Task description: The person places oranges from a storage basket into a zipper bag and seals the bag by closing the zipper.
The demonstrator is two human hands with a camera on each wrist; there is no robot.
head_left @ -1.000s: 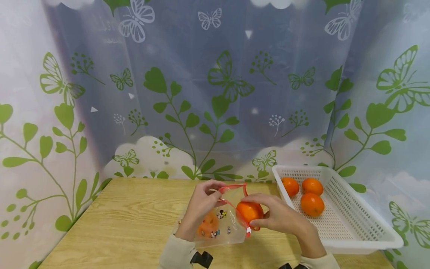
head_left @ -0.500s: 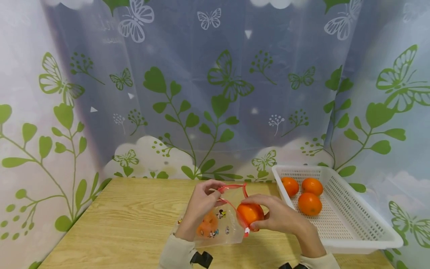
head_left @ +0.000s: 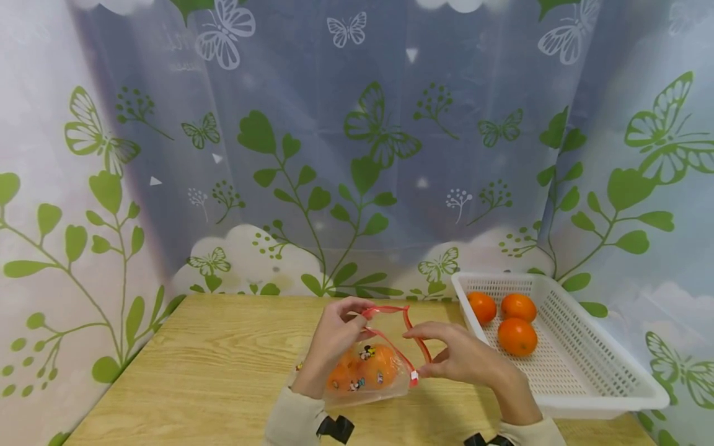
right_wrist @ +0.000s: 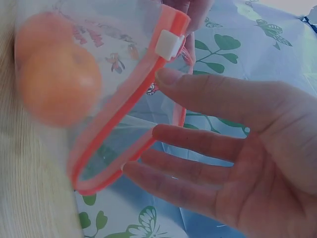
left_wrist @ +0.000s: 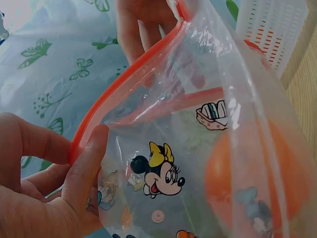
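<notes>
Left hand (head_left: 336, 329) pinched the bag (left_wrist: 198, 148); right hand (head_left: 464, 354) spread loosely, empty. Filling seemed underway, likely next needing an orange (head_left: 517, 337) right of it.

1. Soft, even light fills the head view; a faint, blurry-edged shadow lies on the pale yellow wood-grain table (head_left: 223, 347) below the fingers of my right hand (head_left: 471, 359).
2. Past my fingertips, the blue-grey butterfly-printed sheet (head_left: 312, 74) is dim in the middle, paler at both sides.
3. Wide-lens stretch skews the white perforated plastic basket (head_left: 602, 408) right of my right fingers.
4. Whitish glare streaks the clear, red-rimmed plastic bag (left_wrist: 193, 144) beside the fingers of my left hand (left_wrist: 54, 203).
5. Through its film, the round orange fruits (right_wrist: 62, 84) left of my right fingers look hazy.
6. Both wrist views look washed-out, one upper corner nearly white far beyond my fingers.
</notes>
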